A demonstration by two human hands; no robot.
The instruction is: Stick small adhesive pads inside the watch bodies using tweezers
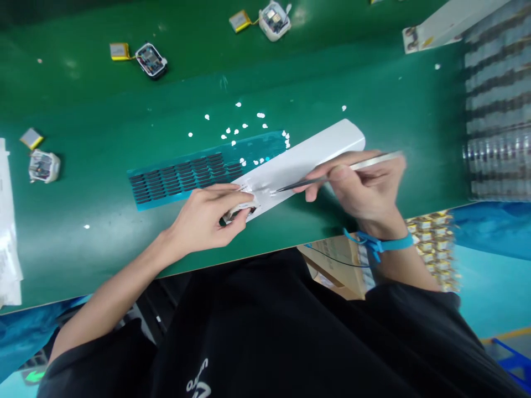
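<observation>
My left hand [209, 215] is closed around a small white device casing [239, 208], mostly hidden by the fingers, at the lower end of a long white strip [319, 146]. In my right hand [367, 185] is a pair of metal tweezers [305, 181], pinched between thumb and fingers. The tweezer tips point left, close to a tiny white piece [272, 193] over the strip; whether they grip it I cannot tell. Behind the strip lies a blue sheet [191, 171] with rows of dark slim pieces, partly covered by the strip.
Several white round tabs [244, 126] are scattered on the green table [103, 249]. Open device casings with batteries sit at the back: a dark one [151, 59], a white one [274, 21], another [43, 166] at left. Stacked clear trays [498, 110] stand at right.
</observation>
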